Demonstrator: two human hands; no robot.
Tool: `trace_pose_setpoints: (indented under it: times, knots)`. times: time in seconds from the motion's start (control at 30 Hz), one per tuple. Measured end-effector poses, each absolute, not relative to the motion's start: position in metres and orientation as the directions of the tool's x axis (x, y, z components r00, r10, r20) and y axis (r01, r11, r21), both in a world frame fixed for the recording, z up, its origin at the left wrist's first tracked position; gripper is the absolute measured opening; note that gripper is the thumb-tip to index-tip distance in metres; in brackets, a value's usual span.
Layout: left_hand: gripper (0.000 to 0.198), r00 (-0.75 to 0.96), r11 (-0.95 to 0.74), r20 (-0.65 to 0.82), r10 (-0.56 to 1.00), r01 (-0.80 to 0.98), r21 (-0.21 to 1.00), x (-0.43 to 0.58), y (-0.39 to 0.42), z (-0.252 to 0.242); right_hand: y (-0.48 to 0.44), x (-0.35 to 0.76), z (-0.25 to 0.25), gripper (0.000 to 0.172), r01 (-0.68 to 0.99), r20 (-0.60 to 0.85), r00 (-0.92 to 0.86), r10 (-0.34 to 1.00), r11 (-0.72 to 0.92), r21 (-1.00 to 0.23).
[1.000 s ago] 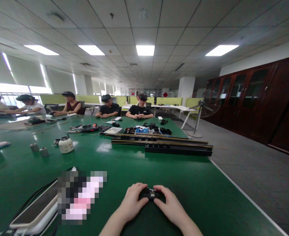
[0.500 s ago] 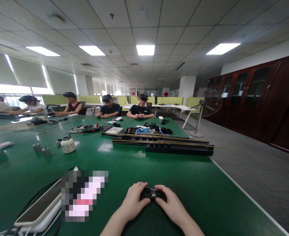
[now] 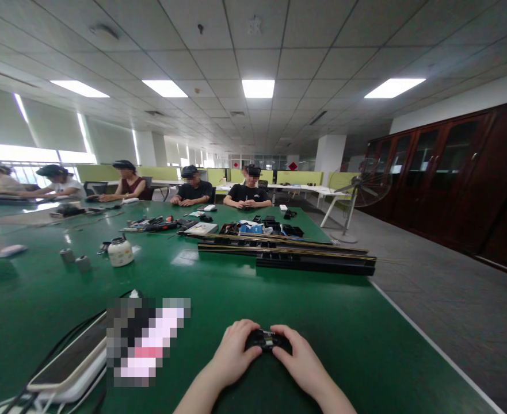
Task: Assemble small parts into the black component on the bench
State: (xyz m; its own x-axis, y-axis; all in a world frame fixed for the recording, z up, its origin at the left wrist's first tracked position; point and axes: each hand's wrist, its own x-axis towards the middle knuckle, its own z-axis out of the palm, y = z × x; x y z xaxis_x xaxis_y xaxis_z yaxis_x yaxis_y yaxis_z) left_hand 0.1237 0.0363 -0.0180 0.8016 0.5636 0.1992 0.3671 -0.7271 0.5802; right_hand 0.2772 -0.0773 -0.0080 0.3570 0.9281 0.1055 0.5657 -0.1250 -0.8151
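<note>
At the near edge of the table, a small black device [image 3: 267, 340] lies between my two hands. A pale, metallic-looking piece shows in its middle; its ends are covered by my fingers, so its exact kind is unclear. My left hand [image 3: 236, 348] grips the left end between thumb and curled fingers. The right end is held the same way by my right hand [image 3: 295, 351]. Both hands are low over the green table [image 3: 348, 322].
Black rails [image 3: 316, 265] with thin brass-coloured rods lie across the table ahead. To the left are a pale jar [image 3: 120, 252], two grey cylinders [image 3: 83, 264] and a phone-like device [image 3: 72, 356] with cables. Several people sit at the far side. A fan [image 3: 352, 198] stands at right.
The view has shifted very slightly. Both hands keep the same hold on the black device, with no clear movement of it.
</note>
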Motion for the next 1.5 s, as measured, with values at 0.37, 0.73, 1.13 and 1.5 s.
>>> trace_pose_setpoints:
  times: [0.37,0.73,1.13,1.5]
  knots:
    - [0.041,0.797,-0.717,0.200,0.570,0.363,0.595,0.1238,0.0373,-0.0208,-0.0773,0.2780,-0.0084,0.037,0.569,0.100,0.358,0.928,-0.132,-0.812]
    - [0.034,0.795,-0.721,0.200,0.573,0.373,0.584,0.1236,0.0345,-0.0155,-0.0766,0.2783,-0.0101,0.036,0.575,0.108,0.358,0.927,-0.128,-0.808]
    - [0.031,0.796,-0.739,0.232,0.559,0.351,0.576,0.1233,0.0374,-0.0228,-0.0764,0.2759,-0.0082,0.037,0.575,0.120,0.366,0.923,-0.123,-0.809]
    - [0.045,0.795,-0.712,0.210,0.569,0.349,0.609,0.1237,0.0395,-0.0241,-0.0767,0.2765,-0.0085,0.035,0.585,0.123,0.360,0.925,-0.121,-0.802]
